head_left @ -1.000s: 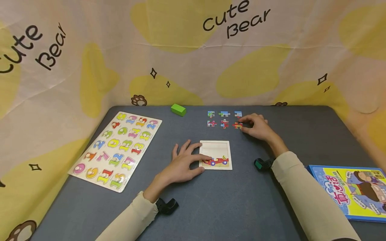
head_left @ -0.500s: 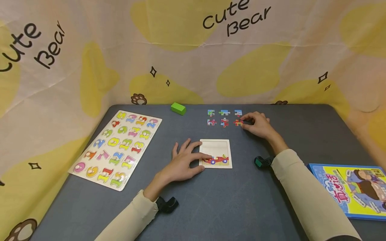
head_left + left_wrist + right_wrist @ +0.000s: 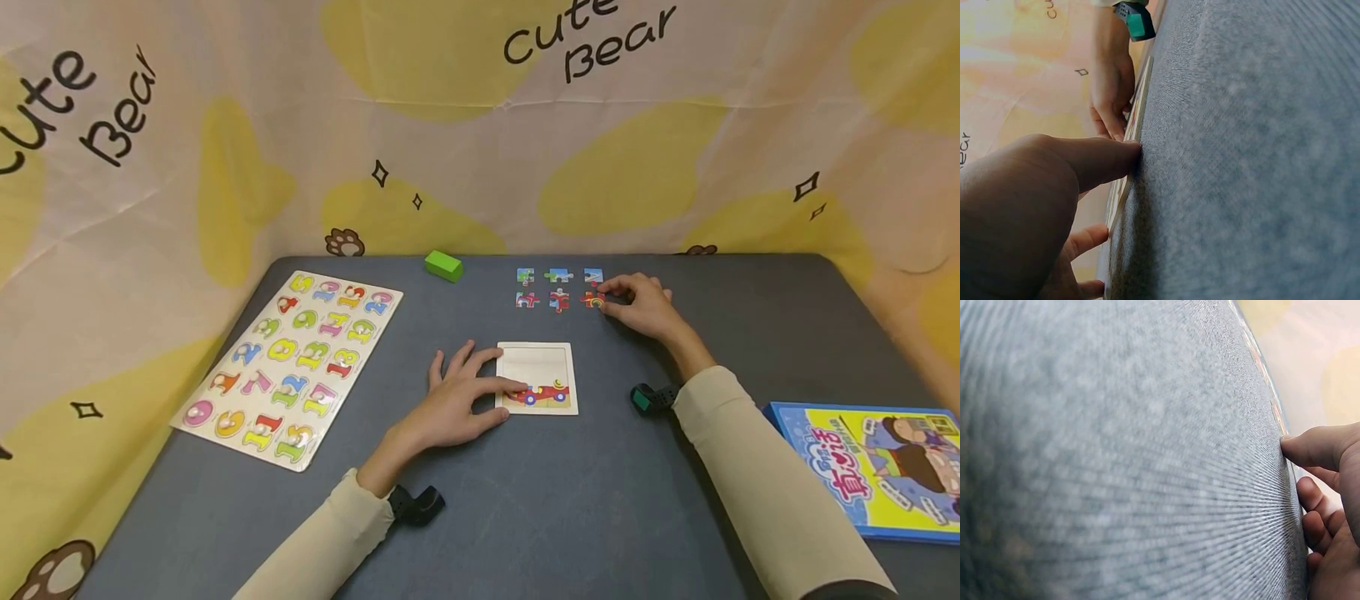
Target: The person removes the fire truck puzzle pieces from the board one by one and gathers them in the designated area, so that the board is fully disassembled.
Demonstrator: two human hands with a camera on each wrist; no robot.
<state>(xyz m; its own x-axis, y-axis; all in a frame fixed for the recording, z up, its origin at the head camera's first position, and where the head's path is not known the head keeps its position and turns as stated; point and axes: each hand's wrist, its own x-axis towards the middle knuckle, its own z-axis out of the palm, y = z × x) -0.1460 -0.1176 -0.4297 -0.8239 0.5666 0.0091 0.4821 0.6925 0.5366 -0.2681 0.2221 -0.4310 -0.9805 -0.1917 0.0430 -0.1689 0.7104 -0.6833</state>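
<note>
In the head view, a square white puzzle tray lies flat on the dark table, with a red car picture in its lower half. My left hand rests at its left side, fingers spread. The index fingertip touches the picture, and the thumb is at the tray's edge in the left wrist view. Farther back, several jigsaw pieces stand in two rows. With thumb and index finger, my right hand pinches the red and yellow jigsaw piece at the right end of the nearer row.
A number puzzle board lies at the left. Near the table's back edge sits a green block. A blue and yellow box lies at the right, beside my right forearm. A patterned cloth hangs behind the table.
The pinched piece has shifted slightly away from me, closer to the back row, and straightened a little. My left hand stays on the tray. The head view has tilted slightly.
</note>
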